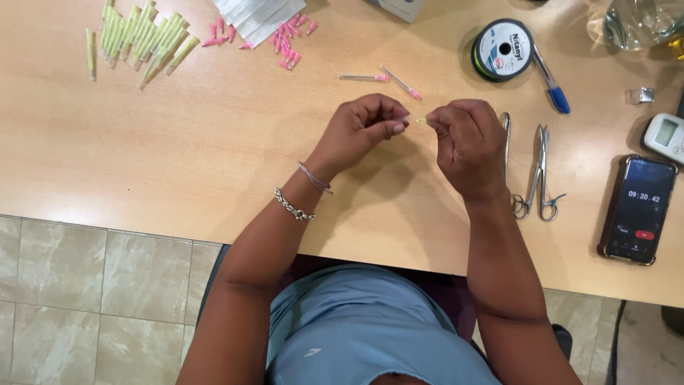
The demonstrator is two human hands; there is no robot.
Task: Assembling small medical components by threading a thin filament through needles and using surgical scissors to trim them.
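Over a wooden desk (178,157), the left hand (360,132) and right hand (467,146) meet, fingers pinching a tiny yellow piece (421,120) between them (too small to identify). Scissors (538,175) lie just right; green tubes (139,39) well away.

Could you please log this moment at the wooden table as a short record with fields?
left hand: fingertips pinched together, meeting the right hand
right hand: pinches a tiny yellowish piece; too small to identify
between hands and far edge: two pink-tipped needles
right of hands: metal forceps and scissors, phone
far right: spool of line, blue pen
far left: pile of green-capped tubes, pink caps
surface: wooden table
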